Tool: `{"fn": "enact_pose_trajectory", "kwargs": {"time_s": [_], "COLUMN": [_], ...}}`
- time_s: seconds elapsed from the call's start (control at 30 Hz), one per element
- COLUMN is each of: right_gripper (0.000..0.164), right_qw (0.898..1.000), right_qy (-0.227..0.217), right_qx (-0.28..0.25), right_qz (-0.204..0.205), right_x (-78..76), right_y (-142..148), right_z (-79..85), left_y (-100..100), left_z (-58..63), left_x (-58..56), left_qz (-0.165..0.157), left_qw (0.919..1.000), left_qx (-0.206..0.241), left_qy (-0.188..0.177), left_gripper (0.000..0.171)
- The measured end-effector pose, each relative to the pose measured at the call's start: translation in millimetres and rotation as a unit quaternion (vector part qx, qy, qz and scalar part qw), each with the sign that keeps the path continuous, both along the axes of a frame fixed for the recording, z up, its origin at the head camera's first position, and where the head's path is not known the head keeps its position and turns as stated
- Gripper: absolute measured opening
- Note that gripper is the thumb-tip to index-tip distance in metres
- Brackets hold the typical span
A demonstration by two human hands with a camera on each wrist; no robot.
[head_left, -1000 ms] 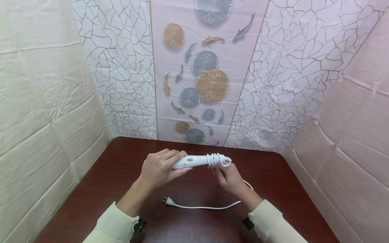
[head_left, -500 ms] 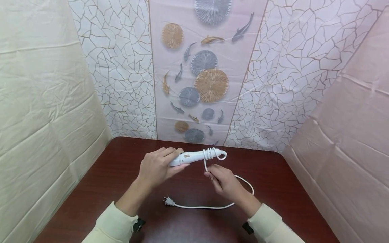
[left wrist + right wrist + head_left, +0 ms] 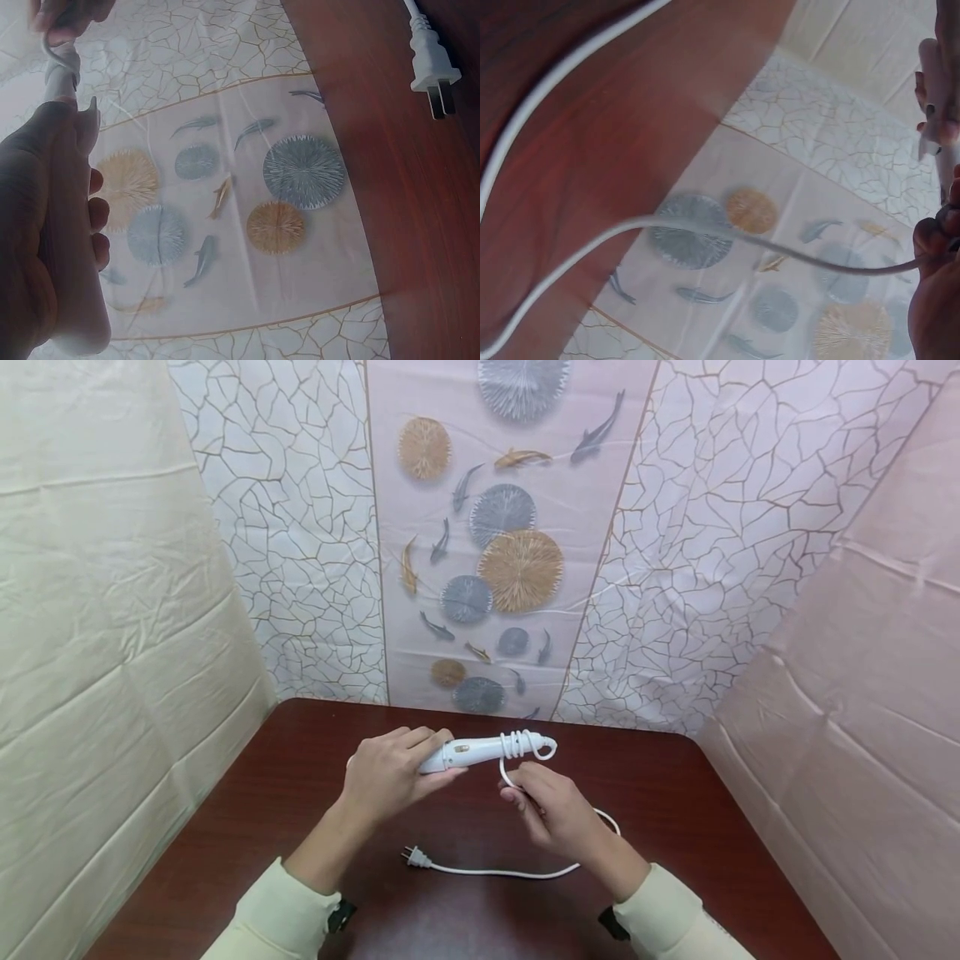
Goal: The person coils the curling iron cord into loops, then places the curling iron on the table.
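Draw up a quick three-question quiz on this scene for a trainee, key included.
1. Multiple choice: What does the right hand's grip hold? A) a sleeve B) the white cord C) the patterned curtain

2. True or false: The plug is in the left hand's grip.

3. Fill the gap: Part of the white cord is wound around one end of the ____.

Key
1. B
2. False; the plug lies on the table, while the left hand's grip holds the white tool.
3. white tool
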State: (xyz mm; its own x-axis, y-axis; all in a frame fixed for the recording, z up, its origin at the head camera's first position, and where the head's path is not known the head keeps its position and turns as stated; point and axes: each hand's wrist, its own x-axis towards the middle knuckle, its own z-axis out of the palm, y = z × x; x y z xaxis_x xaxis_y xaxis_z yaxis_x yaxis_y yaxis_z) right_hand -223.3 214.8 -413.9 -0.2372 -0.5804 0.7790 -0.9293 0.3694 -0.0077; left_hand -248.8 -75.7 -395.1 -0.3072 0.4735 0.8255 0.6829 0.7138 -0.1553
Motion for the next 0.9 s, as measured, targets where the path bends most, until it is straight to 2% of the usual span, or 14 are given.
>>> {"fn": "enact_pose_trajectory", "kwargs": {"time_s": [0.23, 0.57, 0.9], "right_gripper": [0.029, 0.028, 0.032], "right_qw": [1.000, 0.989, 0.980], "right_qy": [0.015, 0.106, 0.176], "right_qx": [0.012, 0.053, 0.045], "right_qz": [-0.013, -0.090, -0.077], "right_x": [0.6, 1.1, -4.3], "right_y": [1, 3, 0], "right_z": [8.3, 20.6, 36.3], "left_y": [0, 1, 2], "left_z": [-1.0, -3.0, -3.9], "left_x": [-0.1, 1.9, 1.7], "left_qz": [-0.001, 0.005, 0.013], "left_qw": [1.0000, 0.9998, 0.9993], "left_qx": [-0.006, -0.018, -0.035], "left_qy": [-0.002, -0.005, -0.009], "left_gripper": [0.045, 0.046, 0.047]}}
